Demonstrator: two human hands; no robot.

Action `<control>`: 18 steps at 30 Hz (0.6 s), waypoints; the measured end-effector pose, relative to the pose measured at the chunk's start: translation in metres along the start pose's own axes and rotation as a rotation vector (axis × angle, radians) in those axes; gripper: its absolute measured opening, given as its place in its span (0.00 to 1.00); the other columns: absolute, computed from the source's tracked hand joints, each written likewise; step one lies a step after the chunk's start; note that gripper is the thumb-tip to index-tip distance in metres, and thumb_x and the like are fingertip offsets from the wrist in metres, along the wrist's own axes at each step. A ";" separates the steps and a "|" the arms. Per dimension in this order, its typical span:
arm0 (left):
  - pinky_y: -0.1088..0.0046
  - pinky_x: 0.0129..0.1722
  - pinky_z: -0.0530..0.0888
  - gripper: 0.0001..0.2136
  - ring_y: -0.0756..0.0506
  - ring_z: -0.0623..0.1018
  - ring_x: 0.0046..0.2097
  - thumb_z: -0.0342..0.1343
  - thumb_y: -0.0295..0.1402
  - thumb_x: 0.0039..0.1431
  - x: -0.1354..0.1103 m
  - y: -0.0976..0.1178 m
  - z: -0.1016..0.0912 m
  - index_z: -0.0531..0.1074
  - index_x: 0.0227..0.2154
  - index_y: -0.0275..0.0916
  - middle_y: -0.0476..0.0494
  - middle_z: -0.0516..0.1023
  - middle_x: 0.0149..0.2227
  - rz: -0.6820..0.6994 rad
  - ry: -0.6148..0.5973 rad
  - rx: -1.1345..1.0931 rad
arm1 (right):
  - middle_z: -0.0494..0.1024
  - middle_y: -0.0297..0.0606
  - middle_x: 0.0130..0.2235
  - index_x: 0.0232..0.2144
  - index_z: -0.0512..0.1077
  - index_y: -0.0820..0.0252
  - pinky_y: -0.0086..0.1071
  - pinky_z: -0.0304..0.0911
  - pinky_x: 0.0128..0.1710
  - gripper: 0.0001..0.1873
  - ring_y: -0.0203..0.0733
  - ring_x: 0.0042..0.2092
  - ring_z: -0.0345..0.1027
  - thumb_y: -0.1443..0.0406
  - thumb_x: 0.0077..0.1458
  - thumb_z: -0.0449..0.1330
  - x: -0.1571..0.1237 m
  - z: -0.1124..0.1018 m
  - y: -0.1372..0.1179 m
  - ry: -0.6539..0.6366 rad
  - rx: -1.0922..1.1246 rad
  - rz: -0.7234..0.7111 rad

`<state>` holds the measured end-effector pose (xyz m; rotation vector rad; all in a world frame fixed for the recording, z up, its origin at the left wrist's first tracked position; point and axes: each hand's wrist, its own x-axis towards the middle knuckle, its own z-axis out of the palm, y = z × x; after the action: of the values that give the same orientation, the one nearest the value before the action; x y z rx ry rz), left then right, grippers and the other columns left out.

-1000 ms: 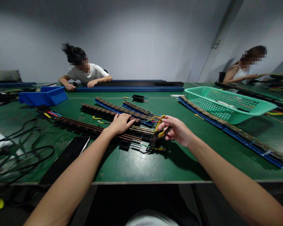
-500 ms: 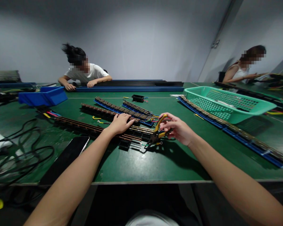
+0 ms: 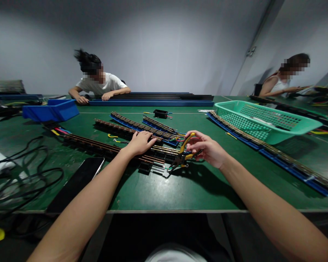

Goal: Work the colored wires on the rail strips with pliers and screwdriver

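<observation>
My left hand [image 3: 141, 144] lies with fingers spread over the dark rail strips, pressing down on them from above. Copper-coloured bars run along the nearest strip [image 3: 95, 145], whose right end comes close to the pliers. In my right hand [image 3: 206, 148] is a pair of yellow-handled pliers [image 3: 179, 157], jaws pointing down and left beside the bar ends. The handles stand apart. Whether the jaws grip anything is too small to tell. Short coloured wires show around the pliers and a ring terminal [image 3: 186, 166] lies just right of the jaws. Behind are curved blue-based strips [image 3: 125, 122].
A phone [image 3: 78, 182] and tangled black cables [image 3: 30, 174] lie at left, with a blue bin [image 3: 50, 111] behind. At right are a green basket [image 3: 265, 127] and a long curved strip [image 3: 273, 156]. Two people sit across the table, one resting hands by long blue rails [image 3: 153, 103].
Both my hands and the pliers hold nearly the same place. The whole view has shifted very slightly.
</observation>
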<state>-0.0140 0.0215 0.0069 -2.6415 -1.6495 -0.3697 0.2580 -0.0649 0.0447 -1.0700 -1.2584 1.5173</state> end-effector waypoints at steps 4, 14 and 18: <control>0.49 0.63 0.58 0.20 0.37 0.70 0.61 0.44 0.45 0.69 0.000 0.000 0.000 0.70 0.54 0.39 0.37 0.74 0.58 -0.004 -0.003 -0.002 | 0.73 0.28 0.28 0.39 0.70 0.53 0.17 0.54 0.13 0.23 0.28 0.21 0.61 0.70 0.37 0.68 -0.001 -0.002 -0.001 -0.029 -0.005 0.007; 0.50 0.63 0.59 0.20 0.38 0.70 0.61 0.44 0.44 0.69 0.000 0.000 -0.001 0.70 0.54 0.40 0.37 0.74 0.58 -0.009 -0.009 0.009 | 0.75 0.29 0.31 0.39 0.72 0.53 0.18 0.57 0.14 0.21 0.28 0.23 0.64 0.69 0.39 0.69 0.000 -0.006 -0.001 -0.065 -0.026 0.004; 0.49 0.63 0.58 0.20 0.37 0.69 0.61 0.43 0.45 0.69 0.001 -0.002 0.001 0.70 0.54 0.40 0.37 0.73 0.58 -0.004 -0.005 0.007 | 0.76 0.28 0.31 0.39 0.72 0.53 0.18 0.57 0.14 0.21 0.29 0.23 0.66 0.69 0.40 0.69 0.001 -0.008 0.000 -0.079 -0.028 -0.021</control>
<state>-0.0147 0.0232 0.0057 -2.6372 -1.6542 -0.3573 0.2654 -0.0623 0.0441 -1.0200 -1.3443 1.5432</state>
